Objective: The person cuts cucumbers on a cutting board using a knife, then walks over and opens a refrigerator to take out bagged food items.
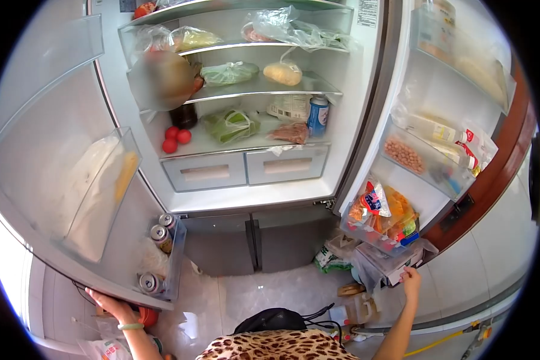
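Note:
A refrigerator [255, 198] stands in front of me with both upper doors swung wide. My left hand [113, 306], a pale bracelet at its wrist, lies against the lower edge of the left door [72, 267] with fingers stretched out. My right hand [410, 282] is below the right door's lowest bin, its fingers bent against a pale edge beside a plastic-wrapped box [378, 264]. What exactly those fingers grip is unclear. In the lowest right bin are orange snack packets [396, 210]. Drink cans [161, 235] stand in the left door's bottom bin.
Shelves hold bagged greens [231, 125], red round produce [170, 145], a blue can [318, 115] and a yellowish bagged item [282, 73]. A blurred brown round shape [169, 78] covers the upper left shelves. Plastic jugs [360, 309] and bags sit on the floor at right.

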`<move>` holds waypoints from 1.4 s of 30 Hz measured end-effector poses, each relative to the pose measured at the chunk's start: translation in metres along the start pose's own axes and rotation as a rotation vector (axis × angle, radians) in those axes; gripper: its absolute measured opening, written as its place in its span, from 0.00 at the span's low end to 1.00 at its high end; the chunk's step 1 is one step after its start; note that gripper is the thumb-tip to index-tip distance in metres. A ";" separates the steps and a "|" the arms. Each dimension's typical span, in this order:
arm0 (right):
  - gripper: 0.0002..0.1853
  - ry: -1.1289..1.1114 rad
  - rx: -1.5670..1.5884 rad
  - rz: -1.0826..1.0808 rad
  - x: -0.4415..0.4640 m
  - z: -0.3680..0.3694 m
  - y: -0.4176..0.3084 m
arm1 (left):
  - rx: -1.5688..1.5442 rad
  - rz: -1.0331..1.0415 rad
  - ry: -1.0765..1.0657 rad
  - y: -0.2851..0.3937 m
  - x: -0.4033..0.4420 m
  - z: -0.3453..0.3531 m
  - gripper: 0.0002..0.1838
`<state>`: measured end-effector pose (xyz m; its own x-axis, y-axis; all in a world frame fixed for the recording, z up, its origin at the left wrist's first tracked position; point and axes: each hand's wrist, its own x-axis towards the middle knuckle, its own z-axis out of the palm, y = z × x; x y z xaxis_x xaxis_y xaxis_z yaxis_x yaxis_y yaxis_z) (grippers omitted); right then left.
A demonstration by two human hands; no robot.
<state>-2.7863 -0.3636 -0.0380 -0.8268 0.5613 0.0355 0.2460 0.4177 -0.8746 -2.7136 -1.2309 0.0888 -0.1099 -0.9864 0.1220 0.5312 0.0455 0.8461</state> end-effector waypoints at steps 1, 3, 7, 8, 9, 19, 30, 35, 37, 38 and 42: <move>0.16 0.002 -0.011 0.023 0.004 -0.004 -0.004 | 0.035 0.022 -0.073 0.003 -0.008 0.003 0.34; 0.20 0.030 -0.004 0.031 0.014 -0.007 -0.004 | 0.047 0.014 -0.054 0.003 -0.026 0.009 0.33; 0.28 0.106 -0.082 -0.041 0.050 -0.002 0.023 | 0.032 0.050 -0.023 0.001 -0.050 0.017 0.27; 0.29 0.122 -0.142 -0.063 0.057 -0.003 0.035 | 0.026 0.046 -0.028 -0.003 -0.054 0.019 0.26; 0.30 0.112 -0.123 -0.076 0.056 -0.002 0.028 | 0.053 0.076 0.018 -0.007 -0.058 0.020 0.24; 0.33 0.013 -0.112 -0.119 0.064 0.030 0.010 | 0.084 0.148 0.005 -0.003 -0.101 0.045 0.22; 0.38 -0.006 -0.163 -0.154 0.069 0.033 0.021 | 0.014 0.151 0.033 -0.018 -0.086 0.035 0.22; 0.39 -0.002 -0.159 -0.129 0.059 0.037 0.007 | 0.000 0.072 0.037 -0.003 -0.101 0.047 0.23; 0.40 0.004 -0.174 -0.135 0.060 0.036 0.008 | 0.035 0.090 0.048 -0.016 -0.085 0.033 0.24; 0.40 0.002 -0.164 -0.105 0.059 0.036 0.006 | 0.046 0.102 0.051 -0.022 -0.077 0.026 0.25; 0.41 0.021 -0.174 -0.088 0.060 0.037 0.000 | 0.034 0.089 0.036 -0.023 -0.071 0.021 0.28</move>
<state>-2.8545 -0.3570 -0.0535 -0.8390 0.5307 0.1199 0.2582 0.5823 -0.7709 -2.7353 -1.1589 0.0714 -0.0332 -0.9833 0.1788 0.5086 0.1374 0.8500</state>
